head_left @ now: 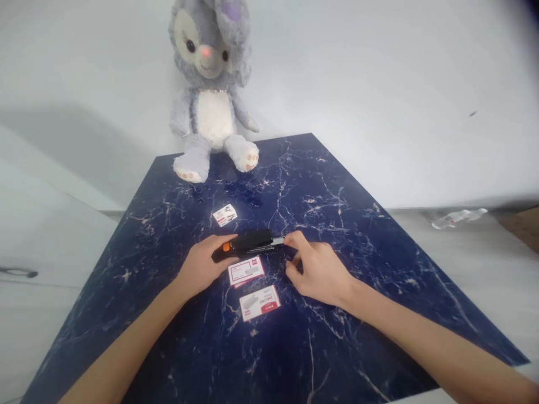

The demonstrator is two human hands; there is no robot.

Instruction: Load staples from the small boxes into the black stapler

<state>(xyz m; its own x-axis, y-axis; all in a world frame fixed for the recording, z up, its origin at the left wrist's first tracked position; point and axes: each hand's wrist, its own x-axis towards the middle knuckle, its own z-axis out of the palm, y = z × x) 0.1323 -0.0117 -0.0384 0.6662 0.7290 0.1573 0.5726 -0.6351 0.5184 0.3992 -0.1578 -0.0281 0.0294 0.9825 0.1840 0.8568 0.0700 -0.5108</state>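
Note:
A black stapler [249,242] with an orange end lies across the middle of the dark blue marbled table [357,235]. My left hand [202,262] grips its orange end, thumb on the near side and fingers on the far side. At the stapler's right end a silver metal piece [278,241] sticks out. My right hand [318,266] has its index fingertip on that piece, the other fingers curled and the thumb lower down, apart from the stapler. Just in front lie a red-and-white staple box [246,271] and, nearer me, another staple box [260,303].
Beyond the stapler lies a small white printed card or box [224,215]. A large grey plush toy [214,112] sits at the table's far edge against the white wall [357,84]. A clear plastic item [458,217] lies on the floor at right.

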